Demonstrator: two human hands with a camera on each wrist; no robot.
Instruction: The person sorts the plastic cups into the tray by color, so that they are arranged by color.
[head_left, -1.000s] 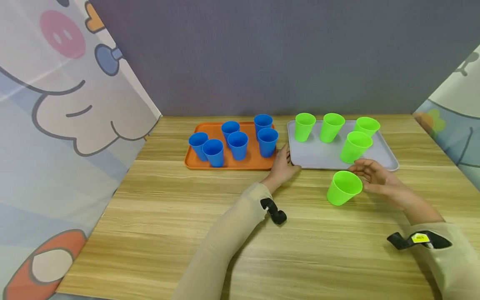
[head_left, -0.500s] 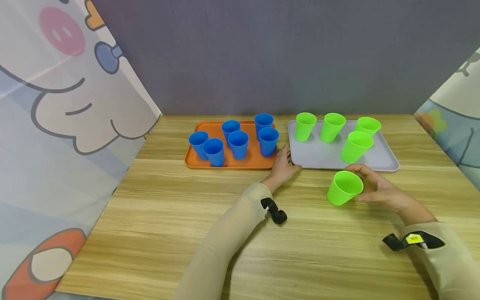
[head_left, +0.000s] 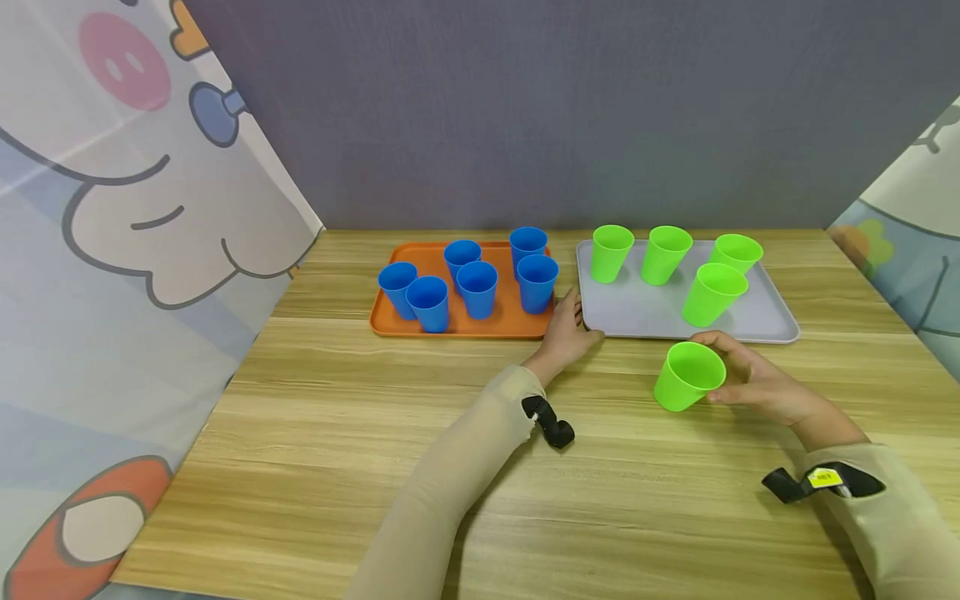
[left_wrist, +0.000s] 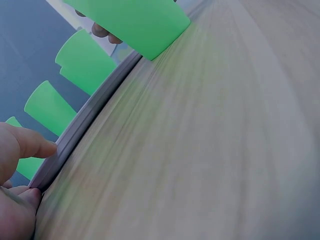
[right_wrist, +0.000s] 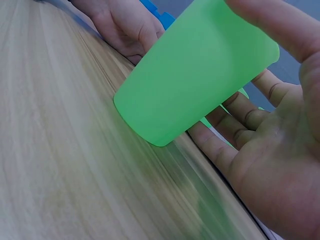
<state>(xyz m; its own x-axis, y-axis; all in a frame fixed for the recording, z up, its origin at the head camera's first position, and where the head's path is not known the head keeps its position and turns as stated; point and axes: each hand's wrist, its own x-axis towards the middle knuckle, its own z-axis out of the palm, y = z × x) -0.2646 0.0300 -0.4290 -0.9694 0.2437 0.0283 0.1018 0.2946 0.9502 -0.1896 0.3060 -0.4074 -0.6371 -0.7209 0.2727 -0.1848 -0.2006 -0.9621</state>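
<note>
A green cup (head_left: 685, 386) stands upright on the wooden table in front of the grey tray (head_left: 630, 321). My right hand (head_left: 761, 383) holds this cup from its right side, thumb near and fingers behind it; in the right wrist view the thumb (right_wrist: 280, 25) overlaps the cup's wall. My left hand (head_left: 564, 335) lies between the two trays at the grey tray's front left corner, fingers stretched forward. In the left wrist view one of its fingers (left_wrist: 37, 145) touches the tray's rim. Several more green cups (head_left: 712, 294) stand on the grey tray.
Left of the grey tray lies an orange tray (head_left: 502, 327) bearing several upright blue cups (head_left: 477, 289). A dark grey panel (head_left: 525, 117) rises along the table's back edge. A printed cartoon sheet (head_left: 187, 233) borders the left side.
My right hand has moved left and closed in on the green cup, its thumb and fingers now at the wall. The cup, the trays and my left hand have stayed in place.
</note>
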